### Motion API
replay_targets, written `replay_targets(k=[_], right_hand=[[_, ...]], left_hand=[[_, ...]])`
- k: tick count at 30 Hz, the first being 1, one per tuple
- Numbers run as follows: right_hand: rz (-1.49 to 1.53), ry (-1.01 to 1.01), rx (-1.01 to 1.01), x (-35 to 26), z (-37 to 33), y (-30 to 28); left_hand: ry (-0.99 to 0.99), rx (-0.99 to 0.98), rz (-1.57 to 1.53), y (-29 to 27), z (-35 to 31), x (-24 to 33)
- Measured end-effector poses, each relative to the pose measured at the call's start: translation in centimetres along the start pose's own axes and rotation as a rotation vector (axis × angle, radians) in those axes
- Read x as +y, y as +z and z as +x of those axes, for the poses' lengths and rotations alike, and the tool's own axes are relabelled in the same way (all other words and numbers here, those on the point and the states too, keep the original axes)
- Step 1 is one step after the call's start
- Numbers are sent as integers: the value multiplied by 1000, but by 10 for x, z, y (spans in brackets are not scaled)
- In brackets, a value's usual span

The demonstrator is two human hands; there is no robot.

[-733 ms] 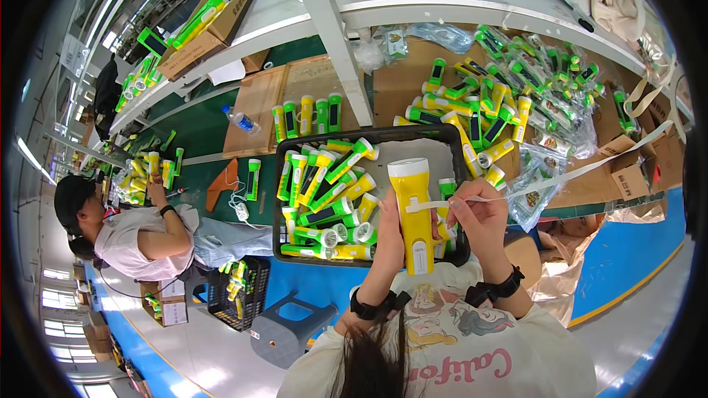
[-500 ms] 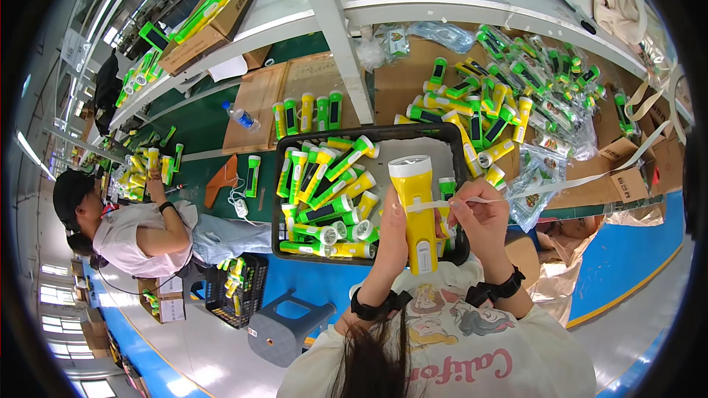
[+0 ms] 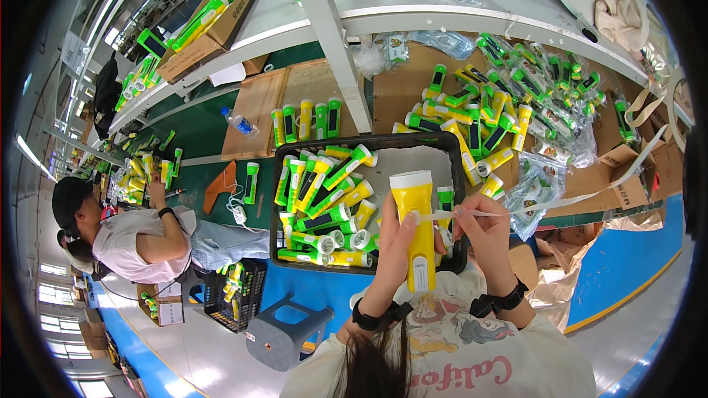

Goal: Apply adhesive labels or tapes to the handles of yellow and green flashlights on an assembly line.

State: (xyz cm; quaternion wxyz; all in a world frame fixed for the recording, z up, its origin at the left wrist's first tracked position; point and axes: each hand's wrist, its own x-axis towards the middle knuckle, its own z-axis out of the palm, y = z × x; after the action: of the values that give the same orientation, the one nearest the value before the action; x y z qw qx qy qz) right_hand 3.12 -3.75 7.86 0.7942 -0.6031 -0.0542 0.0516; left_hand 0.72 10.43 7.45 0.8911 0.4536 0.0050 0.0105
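My left hand (image 3: 394, 243) is wrapped round a yellow flashlight (image 3: 419, 232) with a white head, held upright over the front edge of a black crate (image 3: 369, 135). A thin white strip (image 3: 557, 205) meets the flashlight near its middle and runs off to the right, towards the cardboard. My right hand (image 3: 487, 239) pinches this strip between thumb and fingers, close beside the flashlight. Behind my hands, the crate holds several green-and-white and yellow flashlights (image 3: 324, 215), mostly in its left part.
A heap of loose flashlights (image 3: 479, 110) lies behind the crate, beside many bagged ones (image 3: 546, 81). A grey shelf post (image 3: 332, 37) rises at the back. At the left sits another person (image 3: 140, 239), near a grey stool (image 3: 287, 332) and a black basket (image 3: 234, 291).
The flashlight has shifted slightly down and its head tilts differently. The strip, earlier lying across the flashlight's front, now shows mostly on its right side. My right hand stays pinched on it.
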Motion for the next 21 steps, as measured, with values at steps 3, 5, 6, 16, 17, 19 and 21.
replay_targets(k=[3,5,6,16,17,19,21], right_hand=[[5,22,14,-4,0,-3],[3,26,25,-7,-1,-6],[-101,4,28,-8,-2,-7],[-633,-411,-67,-18,0,-27],[-569,-210,76,-3,12,-30],[-608,-71,3,14,23,-47],[-405,170,97,20,25,-51]], left_hand=[[0,65,219,4,5,-3],[-44,63,218,0,8,-9],[-33,35,244,-2,9,-14],[-254,252,89,-16,69,-53],[-279,280,65,-10,72,-48],[-280,291,38,6,81,-52],[-212,248,64,20,90,-62]])
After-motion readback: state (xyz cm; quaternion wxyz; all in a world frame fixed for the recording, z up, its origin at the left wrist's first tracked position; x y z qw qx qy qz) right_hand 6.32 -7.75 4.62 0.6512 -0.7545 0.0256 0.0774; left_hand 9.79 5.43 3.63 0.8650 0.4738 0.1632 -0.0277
